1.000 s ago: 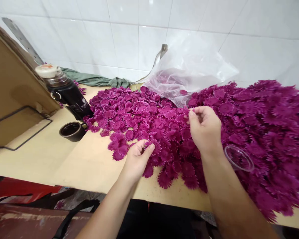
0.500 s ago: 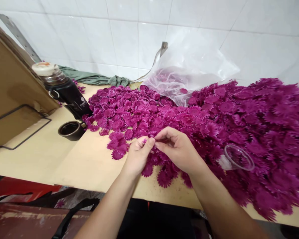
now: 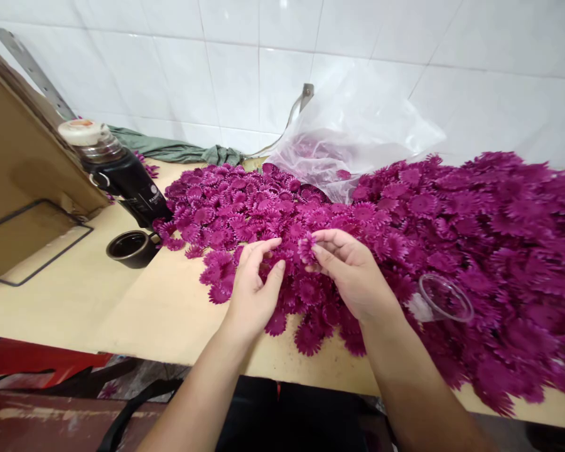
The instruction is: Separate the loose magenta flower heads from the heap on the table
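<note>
1. Flower [image 3: 306, 249]: pinched by the right hand [image 3: 351, 267] between thumb and forefinger, in front of the pile [image 3: 433, 207].
2. Left hand [image 3: 254, 285]: open, thumb and forefinger parted, just left of the flower, not touching it.

Our bare left forearm [image 3: 204, 380] and right forearm [image 3: 412, 370] reach up from the bottom edge, slanting inward. Our left hand [image 3: 252, 292] has its thumb parted from its gently curved fingers [image 3: 258, 248]. Our right hand [image 3: 354, 275], near it but not touching, pinches between thumb and forefinger, palm turned inward.
</note>
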`<act>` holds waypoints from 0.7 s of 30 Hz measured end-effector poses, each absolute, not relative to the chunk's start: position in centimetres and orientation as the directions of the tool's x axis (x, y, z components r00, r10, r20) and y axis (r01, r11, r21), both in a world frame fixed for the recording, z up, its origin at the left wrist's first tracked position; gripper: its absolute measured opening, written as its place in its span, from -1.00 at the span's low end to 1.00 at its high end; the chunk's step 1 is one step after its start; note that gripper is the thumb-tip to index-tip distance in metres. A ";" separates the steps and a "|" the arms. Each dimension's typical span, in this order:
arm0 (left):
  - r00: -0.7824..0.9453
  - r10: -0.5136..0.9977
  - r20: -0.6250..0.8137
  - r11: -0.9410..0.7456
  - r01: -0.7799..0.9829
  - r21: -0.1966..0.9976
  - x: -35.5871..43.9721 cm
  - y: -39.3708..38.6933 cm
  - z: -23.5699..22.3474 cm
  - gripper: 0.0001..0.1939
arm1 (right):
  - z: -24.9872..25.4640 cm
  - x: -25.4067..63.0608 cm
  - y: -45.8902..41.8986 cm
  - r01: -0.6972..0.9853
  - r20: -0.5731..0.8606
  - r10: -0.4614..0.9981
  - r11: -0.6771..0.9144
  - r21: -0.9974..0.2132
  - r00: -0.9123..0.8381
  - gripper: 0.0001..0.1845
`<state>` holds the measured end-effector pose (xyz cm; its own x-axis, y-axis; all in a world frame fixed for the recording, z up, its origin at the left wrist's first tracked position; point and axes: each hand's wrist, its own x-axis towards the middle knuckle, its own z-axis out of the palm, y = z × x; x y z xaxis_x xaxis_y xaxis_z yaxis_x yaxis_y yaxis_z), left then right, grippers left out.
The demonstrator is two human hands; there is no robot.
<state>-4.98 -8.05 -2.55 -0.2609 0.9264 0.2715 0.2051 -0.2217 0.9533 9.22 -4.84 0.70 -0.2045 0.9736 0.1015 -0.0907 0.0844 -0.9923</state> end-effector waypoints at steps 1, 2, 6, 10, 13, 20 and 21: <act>-0.224 0.937 0.267 -0.230 0.178 0.957 -4.9 -8.0 -2.4 -0.73 | 0.2 9.0 -5.0 -0.132 0.048 0.969 0.016 -0.991 -0.244 -0.73; -0.190 0.948 0.255 -0.229 0.148 0.962 -4.8 -8.0 -2.3 -0.75 | -0.2 8.8 -5.2 -0.172 0.006 0.960 -0.045 -0.984 -0.281 -0.70; -0.237 0.953 0.190 -0.173 0.089 0.981 -4.3 -7.9 -2.5 -0.81 | -1.1 8.2 -5.9 -0.236 -0.024 0.933 -0.115 -0.965 -0.358 -0.65; -0.215 0.954 0.207 -0.191 0.092 0.977 -4.2 -7.7 -2.7 -0.83 | -1.4 8.2 -6.1 -0.072 0.060 0.972 0.045 -0.996 -0.229 -0.79; -0.162 0.952 0.261 -0.244 0.119 0.962 -4.5 -7.9 -2.5 -0.81 | -1.5 8.8 -5.7 0.118 0.152 0.983 0.163 -0.979 -0.102 -0.88; -0.157 0.922 0.353 -0.320 0.203 0.925 -3.9 -8.1 -1.9 -0.85 | -1.0 8.7 -5.4 0.243 0.181 0.982 0.190 -0.951 -0.060 -0.67; -0.154 0.926 0.345 -0.315 0.187 0.930 -3.8 -8.0 -1.9 -0.89 | -0.9 8.6 -5.4 0.226 0.174 0.983 0.184 -0.957 -0.064 -0.65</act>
